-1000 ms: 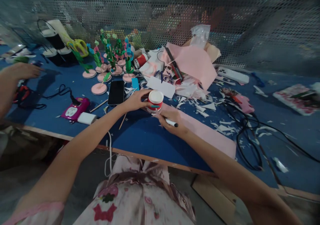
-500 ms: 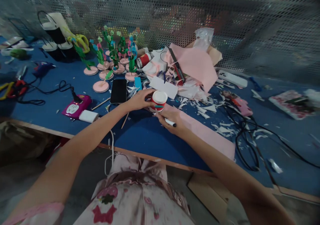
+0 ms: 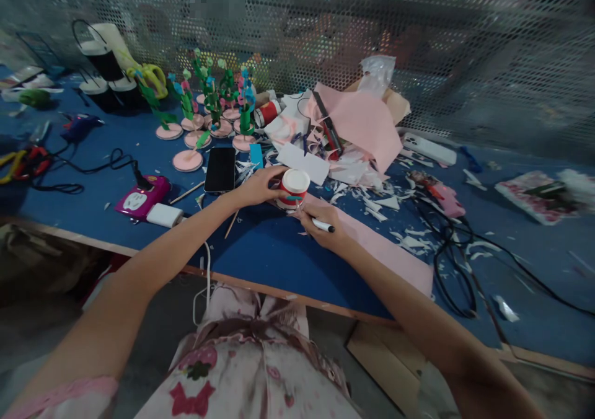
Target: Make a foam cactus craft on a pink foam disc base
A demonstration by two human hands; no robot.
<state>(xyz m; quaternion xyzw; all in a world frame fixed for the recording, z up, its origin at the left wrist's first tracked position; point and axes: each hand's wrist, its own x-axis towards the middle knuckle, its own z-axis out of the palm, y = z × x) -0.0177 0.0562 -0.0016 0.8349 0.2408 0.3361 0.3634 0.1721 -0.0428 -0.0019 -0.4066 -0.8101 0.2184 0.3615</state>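
Observation:
My left hand (image 3: 266, 185) is closed around the left side of a small red and white paper cup (image 3: 296, 181), which stands upside down with its white bottom upward. A pen (image 3: 321, 224) with a white body and black end sits in my right hand (image 3: 324, 224), and the fingertips hold it close to the cup's near right side. Under and right of the cup lies a strip of pink paper (image 3: 393, 251). Left of my left hand is a black phone (image 3: 220, 169), lying flat.
Several green paper plants on pink round bases (image 3: 187, 160) stand at the back left. A magenta power socket (image 3: 143, 197) with a white charger is at the left. Behind the cup lie pink sheets (image 3: 357, 118) and scraps. A black cable (image 3: 453, 276) coils at right.
My right hand has shifted slightly right, and the pen tip has drawn a little back along the cup's side. My left hand keeps its hold on the cup.

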